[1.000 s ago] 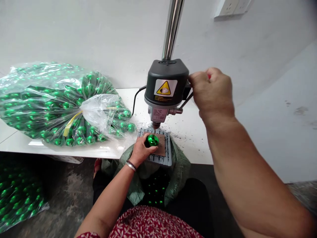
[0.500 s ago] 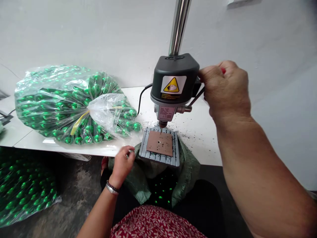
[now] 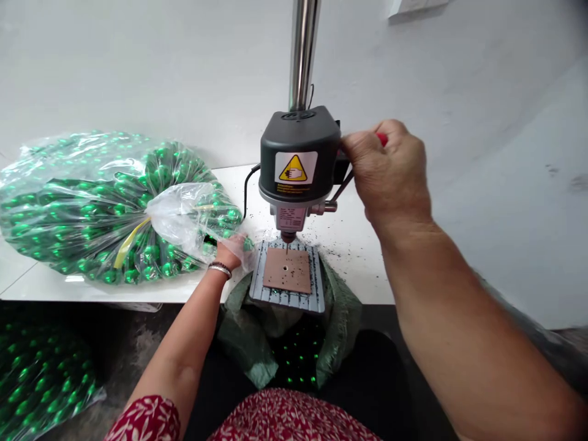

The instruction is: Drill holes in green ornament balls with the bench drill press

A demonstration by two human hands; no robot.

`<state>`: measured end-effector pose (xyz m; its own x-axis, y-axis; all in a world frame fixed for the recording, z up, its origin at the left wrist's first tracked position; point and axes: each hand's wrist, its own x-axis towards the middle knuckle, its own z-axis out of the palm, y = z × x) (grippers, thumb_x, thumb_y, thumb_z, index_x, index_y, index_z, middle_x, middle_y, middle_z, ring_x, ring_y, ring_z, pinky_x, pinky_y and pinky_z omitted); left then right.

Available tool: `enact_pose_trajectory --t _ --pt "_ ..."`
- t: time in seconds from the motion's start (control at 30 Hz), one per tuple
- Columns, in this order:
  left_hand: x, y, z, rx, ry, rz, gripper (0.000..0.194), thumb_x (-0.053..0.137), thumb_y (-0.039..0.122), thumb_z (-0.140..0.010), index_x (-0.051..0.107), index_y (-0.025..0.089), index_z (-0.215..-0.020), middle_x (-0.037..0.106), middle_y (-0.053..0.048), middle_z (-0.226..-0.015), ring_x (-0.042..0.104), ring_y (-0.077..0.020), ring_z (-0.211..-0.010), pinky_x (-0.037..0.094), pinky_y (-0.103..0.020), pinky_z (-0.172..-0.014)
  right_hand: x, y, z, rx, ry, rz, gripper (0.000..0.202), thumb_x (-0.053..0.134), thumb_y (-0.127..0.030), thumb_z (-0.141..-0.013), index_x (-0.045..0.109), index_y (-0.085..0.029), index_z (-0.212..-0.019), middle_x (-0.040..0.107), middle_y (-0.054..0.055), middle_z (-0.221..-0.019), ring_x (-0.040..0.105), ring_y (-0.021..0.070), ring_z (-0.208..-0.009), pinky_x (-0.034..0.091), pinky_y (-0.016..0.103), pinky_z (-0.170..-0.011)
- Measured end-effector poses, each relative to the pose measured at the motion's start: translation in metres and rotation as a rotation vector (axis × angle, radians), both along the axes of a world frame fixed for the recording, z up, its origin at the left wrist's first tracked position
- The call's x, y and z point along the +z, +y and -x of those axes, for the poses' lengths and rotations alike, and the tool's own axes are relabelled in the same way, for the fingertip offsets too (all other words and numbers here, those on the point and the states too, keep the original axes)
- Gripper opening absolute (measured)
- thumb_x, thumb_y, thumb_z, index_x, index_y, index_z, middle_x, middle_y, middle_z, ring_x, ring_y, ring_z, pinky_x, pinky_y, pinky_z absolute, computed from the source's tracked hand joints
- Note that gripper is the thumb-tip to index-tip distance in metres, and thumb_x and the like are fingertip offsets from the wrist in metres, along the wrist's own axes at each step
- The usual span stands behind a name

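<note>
A dark grey drill press with a yellow warning label stands on the white table. My right hand is wrapped round its red-tipped feed lever. Below the drill bit, a brown square board with a small hole lies on the grooved metal base. My left hand reaches into the open end of a clear plastic bag full of shiny green balls, left of the base. Plastic and balls hide its fingers.
Dark shavings are scattered on the white table. An open green sack with green balls inside hangs below the base. Another bag of green balls sits at the lower left. A black cable runs behind the drill.
My left hand has moved up and forward, from beside the base into the bag's open end. My right hand stays on the lever. The whole view has shifted a little.
</note>
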<state>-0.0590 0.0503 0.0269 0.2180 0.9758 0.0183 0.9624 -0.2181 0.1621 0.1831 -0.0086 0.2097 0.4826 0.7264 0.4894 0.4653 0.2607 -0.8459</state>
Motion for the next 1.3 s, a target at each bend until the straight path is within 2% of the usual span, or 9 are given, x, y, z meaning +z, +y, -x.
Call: enact_pose_trajectory --t 0.13,0.23,0.33,0.4,0.57,0.67,0.77,0.97,1.3 --pt "0.012 -0.044 0.019 0.185 -0.216 -0.172 0.060 0.072 0.020 -0.069 0.058 0.016 -0.127 0.062 -0.018 -0.122 0.059 -0.0336 -0.118 0.048 -0.044 -0.098 -0.003 0.002 -0.001 0.008 0.000 -0.030 0.028 0.059 -0.026 -0.084 0.040 -0.015 -0.067 0.036 -0.007 -0.058 0.028 0.0016 -0.060 0.025 0.021 -0.061" --pt "0.023 -0.096 0.030 0.360 -0.679 -0.244 0.064 0.075 0.028 -0.065 0.054 0.019 -0.125 0.061 -0.010 -0.114 0.062 -0.0273 -0.105 0.052 -0.039 -0.090 -0.003 0.004 -0.001 0.014 0.014 -0.044 0.029 0.059 -0.026 -0.084 0.038 -0.015 -0.067 0.035 -0.008 -0.057 0.027 0.0014 -0.059 0.024 0.021 -0.061" --pt "0.022 -0.141 0.022 0.296 -1.325 0.240 0.064 0.067 0.047 -0.076 0.043 0.029 -0.133 0.062 -0.003 -0.097 0.061 -0.0157 -0.071 0.051 -0.029 -0.062 0.000 0.003 -0.001 0.003 0.002 -0.019 0.031 0.058 -0.024 -0.085 0.036 -0.016 -0.065 0.032 -0.008 -0.057 0.025 0.0012 -0.058 0.022 0.022 -0.061" --pt "0.016 -0.157 0.007 0.250 -1.635 0.510 0.070 0.073 0.051 -0.073 0.042 0.033 -0.133 0.062 -0.004 -0.100 0.060 -0.0138 -0.069 0.043 -0.023 -0.053 0.003 0.001 0.000 -0.015 -0.028 0.012 0.033 0.057 -0.024 -0.086 0.034 -0.016 -0.064 0.030 -0.008 -0.057 0.025 0.0012 -0.058 0.022 0.022 -0.061" --pt "0.005 -0.153 -0.027 0.290 -1.971 0.778 0.063 0.079 0.056 -0.071 0.048 0.033 -0.120 0.065 -0.003 -0.104 0.067 -0.0165 -0.077 0.046 -0.022 -0.059 0.008 -0.001 0.000 -0.043 -0.115 0.085 0.039 0.054 -0.031 -0.089 0.030 -0.016 -0.063 0.027 -0.007 -0.060 0.023 0.0020 -0.060 0.022 0.022 -0.065" --pt "0.005 -0.141 -0.034 0.300 -1.933 0.781 0.059 0.081 0.048 -0.072 0.049 0.030 -0.119 0.066 -0.002 -0.098 0.069 -0.0180 -0.075 0.045 -0.022 -0.058 0.008 0.000 -0.002 -0.052 -0.159 0.074 0.043 0.053 -0.039 -0.091 0.032 -0.016 -0.062 0.029 -0.006 -0.060 0.024 0.0034 -0.061 0.022 0.024 -0.067" --pt "0.004 -0.126 -0.037 0.308 -1.731 0.607 0.054 0.076 0.040 -0.077 0.053 0.026 -0.123 0.068 -0.003 -0.102 0.068 -0.0169 -0.080 0.047 -0.022 -0.060 0.007 0.001 -0.003 -0.018 -0.156 0.030 0.044 0.050 -0.043 -0.093 0.033 -0.017 -0.063 0.034 -0.006 -0.060 0.027 0.0044 -0.061 0.024 0.025 -0.067" --pt "-0.002 -0.091 -0.043 0.215 -1.065 0.119 0.055 0.076 0.031 -0.072 0.063 0.015 -0.123 0.069 -0.009 -0.119 0.061 -0.0231 -0.112 0.047 -0.036 -0.099 0.005 0.001 -0.004 0.020 -0.095 0.024 0.042 0.054 -0.043 -0.092 0.032 -0.018 -0.066 0.034 -0.006 -0.061 0.026 0.0056 -0.062 0.025 0.025 -0.066" --pt "-0.018 -0.068 -0.057 0.027 -0.745 0.002 0.056 0.076 0.025 -0.069 0.061 0.015 -0.123 0.069 -0.011 -0.118 0.064 -0.0260 -0.109 0.049 -0.042 -0.100 0.004 -0.003 -0.003 0.039 -0.070 0.026 0.040 0.053 -0.043 -0.092 0.033 -0.018 -0.069 0.038 -0.006 -0.063 0.028 0.0059 -0.064 0.027 0.024 -0.066"
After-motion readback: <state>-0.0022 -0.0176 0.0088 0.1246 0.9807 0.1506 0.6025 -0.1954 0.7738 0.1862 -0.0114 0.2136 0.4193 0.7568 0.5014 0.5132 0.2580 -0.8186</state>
